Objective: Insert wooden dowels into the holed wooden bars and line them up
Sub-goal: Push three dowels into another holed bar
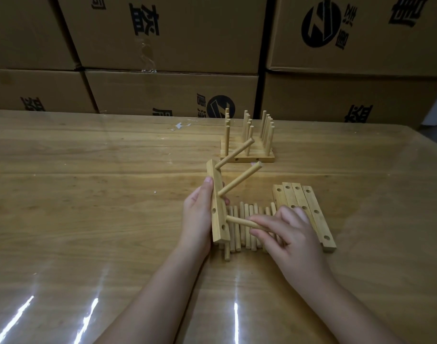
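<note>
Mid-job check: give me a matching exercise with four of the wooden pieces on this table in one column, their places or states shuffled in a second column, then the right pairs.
1. held bar
2. third dowel
3. empty bars
4. finished bars

a. pinched by the right hand, one end against the held bar
b. far side of the table, dowels upright
c. gripped on edge by the left hand, two dowels sticking out
d. lying flat beside the right hand, holes bare

Pairs: 1-c, 2-a, 3-d, 4-b.
</note>
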Available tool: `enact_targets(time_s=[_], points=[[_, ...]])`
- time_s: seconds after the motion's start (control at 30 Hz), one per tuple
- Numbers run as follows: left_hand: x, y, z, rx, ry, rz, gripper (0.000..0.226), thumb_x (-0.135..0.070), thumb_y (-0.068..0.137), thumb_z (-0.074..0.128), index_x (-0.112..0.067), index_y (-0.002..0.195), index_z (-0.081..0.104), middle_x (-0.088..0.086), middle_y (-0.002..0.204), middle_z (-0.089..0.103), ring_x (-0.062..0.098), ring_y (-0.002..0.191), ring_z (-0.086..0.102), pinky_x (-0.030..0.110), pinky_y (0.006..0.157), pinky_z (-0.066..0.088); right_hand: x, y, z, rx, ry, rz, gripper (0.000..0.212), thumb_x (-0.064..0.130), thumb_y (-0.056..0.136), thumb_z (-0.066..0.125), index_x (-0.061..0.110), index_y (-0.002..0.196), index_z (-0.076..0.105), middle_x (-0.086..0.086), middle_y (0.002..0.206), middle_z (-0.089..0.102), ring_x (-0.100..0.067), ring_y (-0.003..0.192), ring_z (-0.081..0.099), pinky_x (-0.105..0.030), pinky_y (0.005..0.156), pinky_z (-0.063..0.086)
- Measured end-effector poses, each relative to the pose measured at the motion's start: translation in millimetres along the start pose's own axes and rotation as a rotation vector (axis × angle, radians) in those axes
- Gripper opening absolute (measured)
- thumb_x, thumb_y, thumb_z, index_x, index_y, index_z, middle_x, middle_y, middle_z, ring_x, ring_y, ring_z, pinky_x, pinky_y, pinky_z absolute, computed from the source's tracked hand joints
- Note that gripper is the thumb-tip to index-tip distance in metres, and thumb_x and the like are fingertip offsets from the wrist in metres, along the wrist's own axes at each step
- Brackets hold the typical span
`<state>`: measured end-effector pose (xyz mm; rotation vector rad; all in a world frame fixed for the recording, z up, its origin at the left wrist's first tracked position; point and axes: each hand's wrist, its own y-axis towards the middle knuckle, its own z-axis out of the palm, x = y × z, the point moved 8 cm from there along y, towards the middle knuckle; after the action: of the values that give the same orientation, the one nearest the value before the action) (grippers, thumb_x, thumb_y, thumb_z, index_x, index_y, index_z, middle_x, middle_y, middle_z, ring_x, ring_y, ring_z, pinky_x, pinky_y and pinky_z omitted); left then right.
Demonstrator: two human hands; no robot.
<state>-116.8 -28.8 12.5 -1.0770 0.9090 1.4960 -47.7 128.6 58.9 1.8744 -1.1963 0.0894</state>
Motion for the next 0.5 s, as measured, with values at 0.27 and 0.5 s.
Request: enact_targets(time_s=[0.27,0.5], points=[[-0.8,-1.7,0.4,0.014,-0.004,-0.006,0.042,-0.034,0.098,0.048,-0.01,0.068,0.064,-0.001,0.05,0.059,0.007,0.042,0.052,0.015,0.043,0.042,-0.7,-2.3,-1.1,0.024,-0.126,0.013,0.027,0.048,0.08,0.059,0.03,0.094,0.073,0.005,0.073,0.042,-0.017,0.074,0.041,-0.028,0.061,0.039],[-0.9,-2.7,0.4,0.016,0.001,-0.019,0.049,-0.037,0.098,0.048,-0.017,0.057,0.066,0.001,0.052,0.059,0.01,0.045,0.054,0.02,0.045,0.045,-2.2,-4.1,1.3,0.069,0.106,0.132,0.01,0.037,0.085,0.058,0.034,0.087,0.067,0.018,0.076,0.059,-0.003,0.082,0.053,-0.025,0.079,0.038]])
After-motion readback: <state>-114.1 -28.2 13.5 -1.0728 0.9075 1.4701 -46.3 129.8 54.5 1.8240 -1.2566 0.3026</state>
